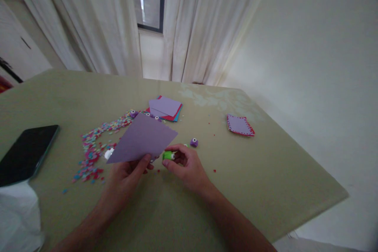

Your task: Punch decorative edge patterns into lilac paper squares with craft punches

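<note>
Between the thumb and fingers of my left hand (130, 173) is a purple sheet of paper (141, 138), tilted above the table. Small notches run along its upper right edge. My right hand (189, 167) is closed round a small green craft punch (167, 156) with a white button, close to the paper's lower right corner. Whether the punch touches the paper, I cannot tell. A purple craft punch (194, 142) sits just beyond my right fingers. More small punches (134, 114) stand behind the sheet, partly hidden by it.
Colourful paper bits (91, 153) are strewn at the left. Behind the sheet lies a stack of coloured paper (167, 107). Red-edged purple cards (239, 125) rest at the right. A dark phone (28, 153) and a white crumpled bag (19, 216) occupy the table's (265, 181) left side.
</note>
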{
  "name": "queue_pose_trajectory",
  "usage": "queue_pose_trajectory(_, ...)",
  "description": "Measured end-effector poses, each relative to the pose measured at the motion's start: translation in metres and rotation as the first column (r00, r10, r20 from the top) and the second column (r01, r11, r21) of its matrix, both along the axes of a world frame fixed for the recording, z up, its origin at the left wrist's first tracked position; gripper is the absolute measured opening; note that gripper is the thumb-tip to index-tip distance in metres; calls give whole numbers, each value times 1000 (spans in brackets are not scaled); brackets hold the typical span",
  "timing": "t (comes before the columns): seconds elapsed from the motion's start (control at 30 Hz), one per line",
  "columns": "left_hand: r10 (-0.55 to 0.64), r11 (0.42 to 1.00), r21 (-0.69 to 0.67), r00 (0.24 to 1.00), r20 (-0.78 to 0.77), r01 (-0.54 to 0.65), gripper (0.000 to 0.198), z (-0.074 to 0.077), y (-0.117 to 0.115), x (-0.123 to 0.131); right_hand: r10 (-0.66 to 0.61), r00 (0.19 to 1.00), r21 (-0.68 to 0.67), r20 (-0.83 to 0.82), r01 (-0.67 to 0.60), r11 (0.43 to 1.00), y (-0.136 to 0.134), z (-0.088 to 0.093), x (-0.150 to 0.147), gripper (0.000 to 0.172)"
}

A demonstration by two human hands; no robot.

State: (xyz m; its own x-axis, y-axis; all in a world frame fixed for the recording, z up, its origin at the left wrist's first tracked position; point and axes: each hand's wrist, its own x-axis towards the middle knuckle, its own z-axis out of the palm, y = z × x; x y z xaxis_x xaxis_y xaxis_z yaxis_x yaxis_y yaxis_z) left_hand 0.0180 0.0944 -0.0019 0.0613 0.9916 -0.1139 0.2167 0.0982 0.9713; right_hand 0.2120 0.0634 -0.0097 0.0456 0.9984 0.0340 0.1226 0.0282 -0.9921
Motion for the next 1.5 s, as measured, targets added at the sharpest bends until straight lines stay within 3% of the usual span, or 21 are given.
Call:
queue_pose_trajectory(0.57,-47,999,-17,999,14,47,34,1,-4,1,-128,991,61,30,126,990,-1,-1,-11,44)
queue_pose_trajectory(0.83,-29,999,-27,1000,4,29,38,6,-1,-2,-87,996,80,19,85,993,0,1,-8,41)
queue_pose_trajectory(1.03,-44,998,55,999,13,43,35,-3,-4,1,-89,996,76,-8,89,993,0,-4,-11,43)
queue_pose_trajectory(1.3,-59,997,35,981,-185,67,38,-17,-6,-5,-28,950,-154,-311,-22,988,8,-6,-7,51)
queue_pose_trajectory(1.5,-10,997,80,986,-167,23,27,-16,-3,-5,-44,943,-177,-330,-16,984,9,-4,-7,50)
